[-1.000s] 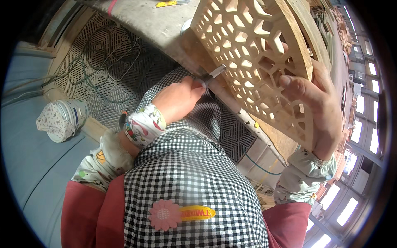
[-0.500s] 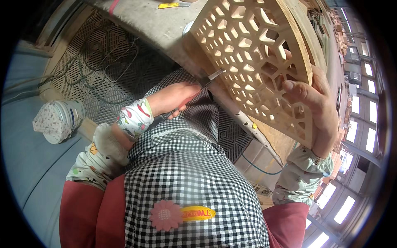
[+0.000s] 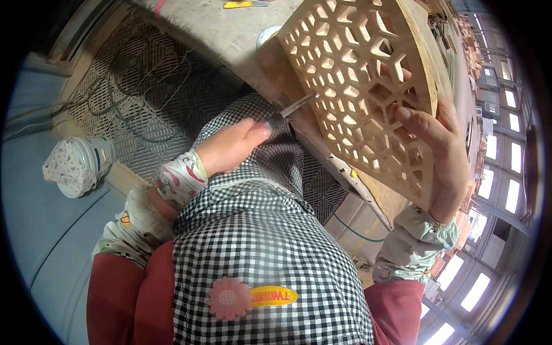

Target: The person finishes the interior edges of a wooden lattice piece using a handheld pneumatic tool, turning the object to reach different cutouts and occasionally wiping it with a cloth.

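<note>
My left hand [image 3: 230, 146] is closed round the dark handle of a hand tool with a narrow, flat metal blade [image 3: 296, 106]; whether it is a chisel or a file I cannot tell. The blade's tip meets the pierced face of a pale wooden lattice panel [image 3: 351, 75], near its left edge. The panel has many cut-out geometric holes and stands tilted on the bench. My right hand [image 3: 434, 135] grips its right edge, thumb on the near face, and other fingers show through the holes from behind.
The workbench [image 3: 230, 34] carries a yellow-handled cutter [image 3: 245, 4] and a white round container [image 3: 267, 37] partly behind the panel. A cloth-covered bucket [image 3: 77, 167] stands at the left. Hoses and cables [image 3: 123, 115] lie on the floor matting. Stacked wood is beyond the panel.
My left hand has drawn back slightly to the left and down, showing more of the blade. The panel has shifted a little to the right and turned slightly.
</note>
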{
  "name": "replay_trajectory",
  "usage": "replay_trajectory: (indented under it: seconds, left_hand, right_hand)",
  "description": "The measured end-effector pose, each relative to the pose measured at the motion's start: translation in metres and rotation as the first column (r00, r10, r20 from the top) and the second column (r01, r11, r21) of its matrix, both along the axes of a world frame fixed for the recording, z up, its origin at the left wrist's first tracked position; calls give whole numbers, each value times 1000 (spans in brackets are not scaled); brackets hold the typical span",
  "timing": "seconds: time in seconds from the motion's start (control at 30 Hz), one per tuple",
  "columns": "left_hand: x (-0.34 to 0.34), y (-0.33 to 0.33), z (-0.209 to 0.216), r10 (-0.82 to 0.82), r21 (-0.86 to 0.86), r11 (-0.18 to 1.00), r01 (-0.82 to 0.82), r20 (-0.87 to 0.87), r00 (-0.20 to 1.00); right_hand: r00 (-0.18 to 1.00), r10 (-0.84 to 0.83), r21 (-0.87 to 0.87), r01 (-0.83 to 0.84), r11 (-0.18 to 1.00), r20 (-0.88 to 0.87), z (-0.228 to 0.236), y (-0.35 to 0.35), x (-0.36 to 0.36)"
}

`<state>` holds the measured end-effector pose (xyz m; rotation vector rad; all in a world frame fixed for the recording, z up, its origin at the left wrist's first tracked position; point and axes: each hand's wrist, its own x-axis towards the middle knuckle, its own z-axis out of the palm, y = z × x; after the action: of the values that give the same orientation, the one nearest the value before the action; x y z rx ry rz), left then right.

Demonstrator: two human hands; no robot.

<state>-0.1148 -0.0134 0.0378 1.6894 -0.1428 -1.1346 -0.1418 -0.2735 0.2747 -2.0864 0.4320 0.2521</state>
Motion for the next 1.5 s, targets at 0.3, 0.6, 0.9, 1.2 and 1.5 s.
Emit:
replay_trajectory:
  seconds: [0.3,0.6,0.9,1.2,1.5]
  left_hand:
    - [-20,31,15,-149,109,985,134,152,977]
    - [-33,27,10,-171,43,985,166,324,931]
    - [-24,-26,14,-178,114,983,144,402,898]
    - [-20,-57,25,-206,229,967,110,452,868]
    - [-15,-49,-2,-171,76,985,153,502,848]
  right_hand:
    - [998,61,-139,-56,989,31,-2,-14,2]
    - [957,255,-398,-182,899,139,-4,-25,19]
    - [974,136,-195,-100,976,181,-11,-16,10]
    - [961,195,-188,-158,969,194,-14,-18,7]
    - [986,134,-141,-119,983,101,-8,-26,8]
